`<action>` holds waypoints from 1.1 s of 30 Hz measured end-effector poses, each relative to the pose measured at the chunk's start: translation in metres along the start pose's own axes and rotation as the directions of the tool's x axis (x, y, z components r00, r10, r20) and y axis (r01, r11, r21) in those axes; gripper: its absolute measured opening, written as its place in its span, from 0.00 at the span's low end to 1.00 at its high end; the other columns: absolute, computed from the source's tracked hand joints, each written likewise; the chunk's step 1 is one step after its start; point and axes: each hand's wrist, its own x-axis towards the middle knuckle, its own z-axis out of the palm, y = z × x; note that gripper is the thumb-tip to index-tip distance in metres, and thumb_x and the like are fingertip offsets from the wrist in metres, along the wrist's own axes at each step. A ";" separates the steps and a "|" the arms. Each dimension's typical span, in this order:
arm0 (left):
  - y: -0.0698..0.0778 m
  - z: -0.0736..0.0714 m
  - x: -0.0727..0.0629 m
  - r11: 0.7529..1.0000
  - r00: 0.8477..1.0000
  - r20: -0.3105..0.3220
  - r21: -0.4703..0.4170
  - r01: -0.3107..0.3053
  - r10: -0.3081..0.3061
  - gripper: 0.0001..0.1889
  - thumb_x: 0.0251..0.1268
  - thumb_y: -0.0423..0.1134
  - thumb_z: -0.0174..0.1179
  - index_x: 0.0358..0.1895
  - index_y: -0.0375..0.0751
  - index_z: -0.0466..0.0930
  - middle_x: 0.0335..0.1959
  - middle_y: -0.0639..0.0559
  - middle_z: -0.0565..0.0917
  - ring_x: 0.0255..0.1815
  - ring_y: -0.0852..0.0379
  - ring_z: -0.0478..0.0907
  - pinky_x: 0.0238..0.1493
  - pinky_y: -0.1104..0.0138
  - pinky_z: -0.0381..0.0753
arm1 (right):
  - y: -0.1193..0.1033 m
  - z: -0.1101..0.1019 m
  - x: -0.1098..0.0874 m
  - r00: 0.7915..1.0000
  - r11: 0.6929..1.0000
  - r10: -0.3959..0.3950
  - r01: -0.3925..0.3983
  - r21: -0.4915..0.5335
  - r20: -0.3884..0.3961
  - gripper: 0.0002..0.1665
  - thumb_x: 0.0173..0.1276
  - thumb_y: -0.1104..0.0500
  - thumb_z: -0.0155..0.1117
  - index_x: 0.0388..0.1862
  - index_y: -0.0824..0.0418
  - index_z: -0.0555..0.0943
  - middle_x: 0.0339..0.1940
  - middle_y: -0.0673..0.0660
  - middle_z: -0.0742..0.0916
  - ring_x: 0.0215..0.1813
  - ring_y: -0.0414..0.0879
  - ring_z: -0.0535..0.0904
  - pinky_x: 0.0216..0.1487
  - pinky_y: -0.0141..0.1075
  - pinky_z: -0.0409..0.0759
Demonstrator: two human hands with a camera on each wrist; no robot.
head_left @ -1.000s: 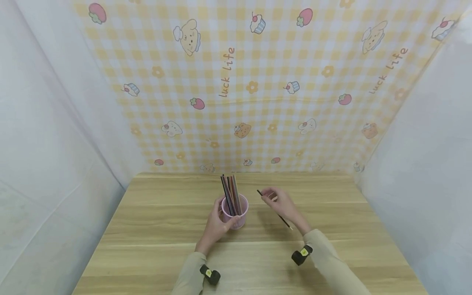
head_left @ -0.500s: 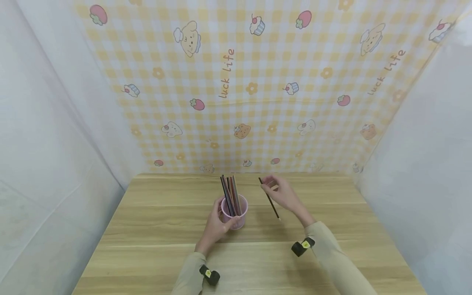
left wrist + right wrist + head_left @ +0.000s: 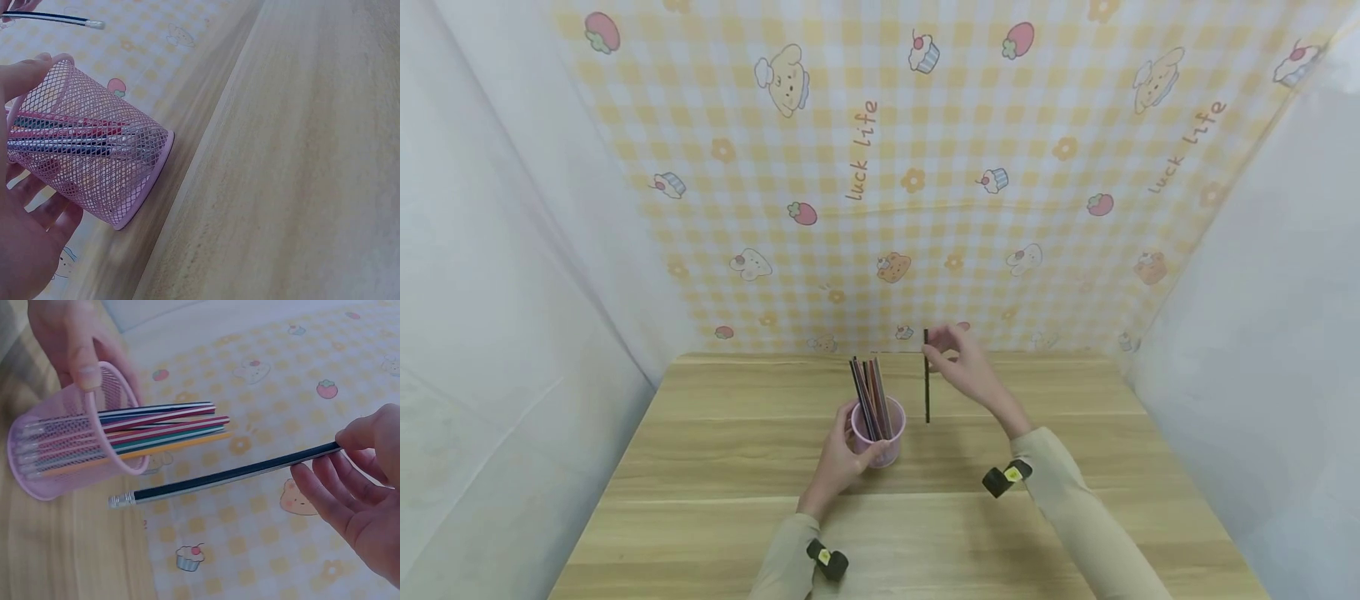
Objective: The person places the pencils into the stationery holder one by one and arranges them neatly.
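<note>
My left hand (image 3: 841, 463) grips a pink mesh pen cup (image 3: 94, 137) around its side, thumb near the rim, and the cup stands on the table. Several pencils (image 3: 169, 428) in dark, red, green and orange lean together inside it, their eraser ends down. Off to the cup's right, my right hand (image 3: 967, 364) pinches a dark striped pencil (image 3: 237, 474) near its upper end between thumb and fingers. That pencil hangs almost vertical in the head view, its white eraser end down, apart from the cup.
The wooden table (image 3: 730, 467) spreads around the cup. Behind it rises a yellow checked cloth (image 3: 850, 208) with cartoon prints. White sheets (image 3: 512, 292) enclose the left and right sides.
My right hand has risen and moved away from me, lifting the pencil and turning it from slanted to nearly upright. The left hand and the cup have stayed put.
</note>
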 end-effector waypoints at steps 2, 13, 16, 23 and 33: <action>0.001 0.000 0.000 1.000 1.000 0.001 0.000 0.002 -0.002 0.45 0.55 0.41 0.77 0.75 0.45 0.61 0.67 0.39 0.75 0.67 0.39 0.75 0.71 0.44 0.74 | -0.004 -0.002 0.003 1.000 1.000 0.002 -0.002 0.020 -0.011 0.11 0.73 0.70 0.59 0.51 0.76 0.74 0.41 0.70 0.83 0.44 0.65 0.83 0.40 0.44 0.92; 0.003 0.001 0.000 1.000 1.000 0.000 -0.007 0.001 -0.001 0.45 0.55 0.41 0.77 0.74 0.44 0.62 0.67 0.39 0.76 0.67 0.39 0.75 0.71 0.44 0.75 | -0.024 -0.013 0.016 0.999 0.996 -0.005 0.009 0.088 -0.049 0.11 0.73 0.71 0.59 0.51 0.76 0.73 0.42 0.67 0.82 0.45 0.57 0.83 0.45 0.47 0.91; 0.003 0.000 -0.001 1.000 1.000 -0.002 -0.006 0.001 -0.001 0.45 0.55 0.41 0.77 0.74 0.44 0.61 0.67 0.38 0.76 0.67 0.39 0.75 0.71 0.44 0.75 | -0.019 -0.008 0.022 0.999 0.995 -0.022 0.025 0.093 -0.043 0.11 0.72 0.72 0.58 0.51 0.77 0.72 0.43 0.70 0.82 0.46 0.62 0.83 0.45 0.48 0.91; 0.005 -0.001 -0.002 1.000 1.000 -0.001 -0.013 0.000 0.000 0.45 0.55 0.40 0.76 0.75 0.42 0.61 0.67 0.37 0.75 0.67 0.39 0.75 0.71 0.46 0.75 | 0.004 0.015 0.034 0.999 0.992 -0.048 0.047 0.119 0.007 0.14 0.73 0.71 0.59 0.53 0.77 0.72 0.48 0.74 0.82 0.49 0.65 0.83 0.45 0.47 0.91; 0.004 0.000 -0.001 0.999 0.999 -0.007 -0.005 -0.038 0.038 0.44 0.55 0.38 0.76 0.74 0.40 0.61 0.66 0.36 0.76 0.65 0.37 0.76 0.69 0.44 0.77 | 0.022 0.044 0.033 0.993 0.991 -0.108 0.104 0.084 0.050 0.10 0.71 0.68 0.63 0.48 0.69 0.76 0.42 0.63 0.85 0.42 0.52 0.84 0.40 0.37 0.91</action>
